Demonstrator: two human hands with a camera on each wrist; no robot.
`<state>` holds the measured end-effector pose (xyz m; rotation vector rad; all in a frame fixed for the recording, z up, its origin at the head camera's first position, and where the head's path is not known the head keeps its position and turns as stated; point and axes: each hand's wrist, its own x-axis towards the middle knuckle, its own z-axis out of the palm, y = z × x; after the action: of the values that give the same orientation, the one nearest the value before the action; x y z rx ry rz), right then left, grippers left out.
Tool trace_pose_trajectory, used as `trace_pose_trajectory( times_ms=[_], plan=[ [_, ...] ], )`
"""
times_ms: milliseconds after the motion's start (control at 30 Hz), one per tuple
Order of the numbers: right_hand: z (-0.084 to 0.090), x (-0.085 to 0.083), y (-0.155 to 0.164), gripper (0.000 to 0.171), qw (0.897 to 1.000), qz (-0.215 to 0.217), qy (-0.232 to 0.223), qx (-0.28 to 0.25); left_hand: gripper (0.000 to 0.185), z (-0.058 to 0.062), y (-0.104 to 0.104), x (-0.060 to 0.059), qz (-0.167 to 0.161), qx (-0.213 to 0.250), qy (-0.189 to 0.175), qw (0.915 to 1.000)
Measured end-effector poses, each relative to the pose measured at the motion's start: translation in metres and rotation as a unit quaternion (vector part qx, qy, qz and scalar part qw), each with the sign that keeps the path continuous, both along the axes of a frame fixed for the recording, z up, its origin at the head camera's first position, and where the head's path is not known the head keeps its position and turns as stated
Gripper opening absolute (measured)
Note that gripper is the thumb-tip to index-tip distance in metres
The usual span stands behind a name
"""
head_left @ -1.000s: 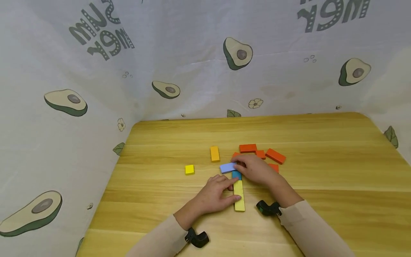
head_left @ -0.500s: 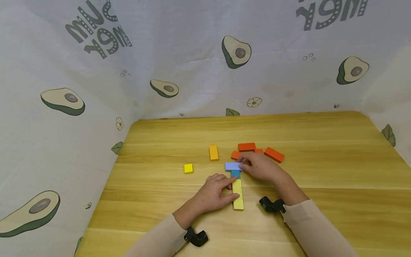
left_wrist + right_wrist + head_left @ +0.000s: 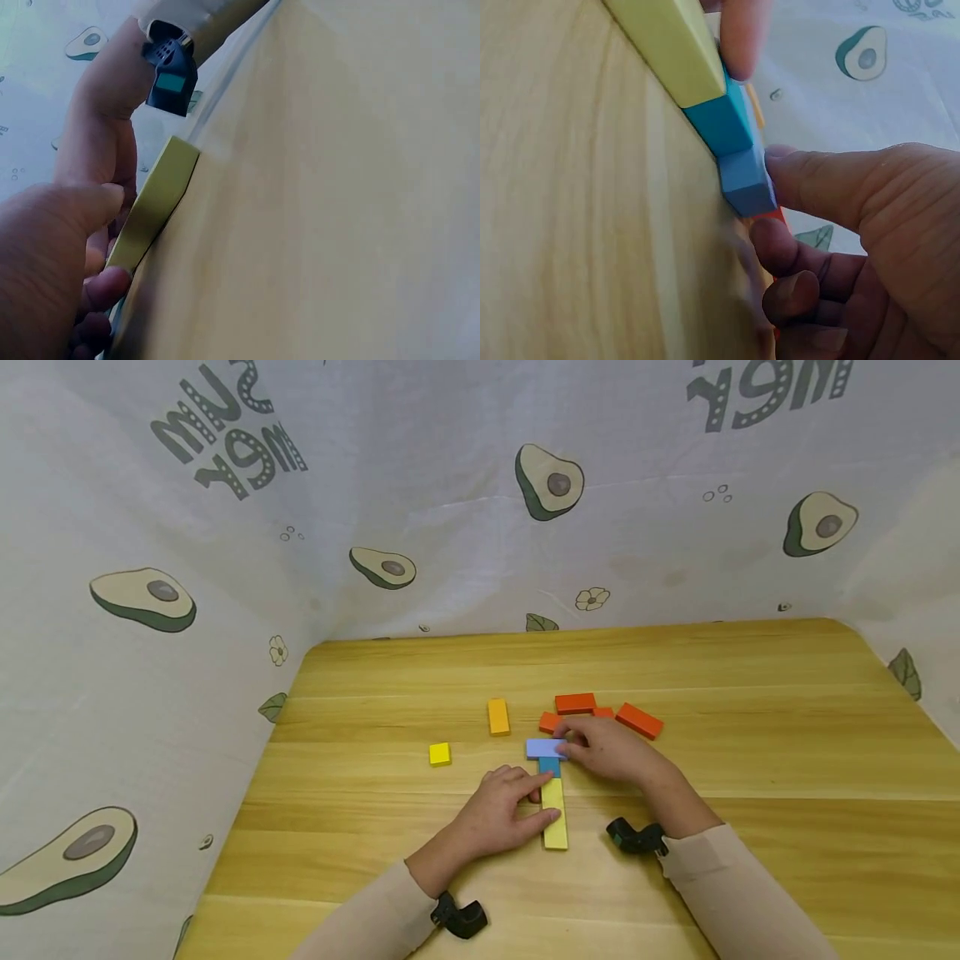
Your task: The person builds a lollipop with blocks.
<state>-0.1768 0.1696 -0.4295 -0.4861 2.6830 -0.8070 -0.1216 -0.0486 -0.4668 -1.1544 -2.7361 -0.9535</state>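
Observation:
A long pale-yellow block, a short blue block and a periwinkle block lie joined in a T on the table. The periwinkle one forms the crossbar. My left hand presses from the left, thumb on the yellow block, index fingertip near where yellow meets blue. The left wrist view shows that thumb on the yellow block. With thumb and index finger, my right hand pinches the right end of the periwinkle block, seen closely as the block in the right wrist view.
Behind my right hand lie several red-orange blocks, including a long one and a slanted one. Left of them are an orange block and a small yellow block. A patterned cloth hangs behind the wooden table.
My right hand has shifted the periwinkle block right and straightened it, so it now sits squarely across the blue block's end. My left hand has stayed in place.

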Motion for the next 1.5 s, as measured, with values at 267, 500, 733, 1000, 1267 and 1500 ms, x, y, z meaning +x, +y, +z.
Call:
trace_pose_trajectory(
  times_ms=[267, 500, 733, 1000, 1267, 1500],
  plan=[
    [-0.002, 0.001, 0.001, 0.017, 1.0, 0.009, 0.014, 0.001, 0.04, -0.001, 0.011, 0.004, 0.05, 0.01, 0.04, 0.9979],
    [0.0, 0.001, 0.001, 0.017, 1.0, 0.011, 0.013, -0.002, 0.039, -0.001, 0.013, 0.007, 0.062, 0.012, 0.038, 0.9973],
    [-0.001, 0.003, -0.001, 0.018, 0.999, 0.026, 0.01, -0.017, 0.039, 0.0, 0.014, 0.01, 0.056, 0.02, 0.043, 0.9973],
    [0.003, 0.005, 0.001, 0.015, 1.0, 0.022, 0.006, -0.017, 0.038, 0.0, 0.014, 0.009, 0.051, 0.024, 0.047, 0.9973],
    [0.002, 0.005, 0.0, 0.015, 1.0, 0.023, 0.009, -0.015, 0.037, -0.001, 0.01, 0.006, 0.03, 0.035, 0.054, 0.9975],
    [0.002, 0.007, -0.001, 0.016, 1.0, 0.02, 0.005, -0.013, 0.038, -0.002, 0.009, 0.005, 0.021, 0.031, 0.053, 0.9979]
  ],
)
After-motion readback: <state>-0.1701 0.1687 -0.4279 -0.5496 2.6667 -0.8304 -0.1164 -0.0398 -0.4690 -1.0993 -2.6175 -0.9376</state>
